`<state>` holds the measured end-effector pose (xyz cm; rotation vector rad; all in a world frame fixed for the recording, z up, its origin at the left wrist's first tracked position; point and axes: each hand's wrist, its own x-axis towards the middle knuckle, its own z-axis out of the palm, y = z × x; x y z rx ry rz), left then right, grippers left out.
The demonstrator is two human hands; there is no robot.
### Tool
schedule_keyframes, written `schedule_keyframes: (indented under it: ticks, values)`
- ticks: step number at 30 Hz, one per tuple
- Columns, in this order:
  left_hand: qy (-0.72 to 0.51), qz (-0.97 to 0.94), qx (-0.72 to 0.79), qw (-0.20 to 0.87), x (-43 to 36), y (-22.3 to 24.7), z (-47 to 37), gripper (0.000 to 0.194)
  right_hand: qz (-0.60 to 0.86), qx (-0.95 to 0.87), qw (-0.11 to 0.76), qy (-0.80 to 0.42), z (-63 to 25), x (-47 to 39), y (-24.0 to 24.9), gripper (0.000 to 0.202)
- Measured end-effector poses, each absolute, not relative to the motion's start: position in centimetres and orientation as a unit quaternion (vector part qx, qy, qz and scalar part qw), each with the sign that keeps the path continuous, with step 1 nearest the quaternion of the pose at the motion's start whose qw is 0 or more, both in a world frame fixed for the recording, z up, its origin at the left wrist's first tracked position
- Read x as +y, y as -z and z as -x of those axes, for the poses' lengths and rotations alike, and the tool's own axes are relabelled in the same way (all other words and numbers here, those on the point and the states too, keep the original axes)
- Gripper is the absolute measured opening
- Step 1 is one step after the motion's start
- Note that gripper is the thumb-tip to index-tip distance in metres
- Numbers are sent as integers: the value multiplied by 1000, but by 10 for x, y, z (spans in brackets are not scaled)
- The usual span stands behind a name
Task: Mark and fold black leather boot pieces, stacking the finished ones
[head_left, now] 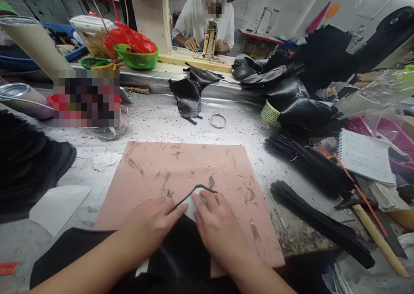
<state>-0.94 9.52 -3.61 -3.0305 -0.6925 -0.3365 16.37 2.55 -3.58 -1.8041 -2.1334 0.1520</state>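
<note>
At six o'clock, on the pink board (181, 164), a black leather-like panel (184, 246) is showing a faint sheen, white patch (190, 205) and narrow black rim (201, 186). The left hand (148, 218) is pinching the rim between fingers; the right hand (220, 225) is pressing fingers onto the patch, any grip unclear. Forearms (100, 255) are hiding parts; the near end is merging into darkness.

The right hand (218, 227) partly hides the white piece (190, 207); the left edge crops the black stack (27, 164).
</note>
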Motion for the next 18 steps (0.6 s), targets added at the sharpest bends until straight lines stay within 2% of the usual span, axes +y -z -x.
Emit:
schedule_keyframes:
  ticks: [3,6,8,12,15,18]
  values:
    - [109,963,-248,4,95,31,15,25,645,-747,151,-60,-164,29,29,34]
    - [84,953,-288,-34,91,20,26,20,646,-745,145,-82,-171,40,24,19]
    - [84,944,-313,-64,89,14,42,19,637,-748,150,-110,-176,50,22,17]
    - [136,879,-456,-33,94,8,103,29,586,-779,130,-180,-179,68,17,38]
    - [122,774,-621,25,103,13,157,37,563,-794,79,-213,-177,78,9,27]
    - [57,709,-703,25,106,23,189,47,552,-812,37,-184,-184,94,-5,21]
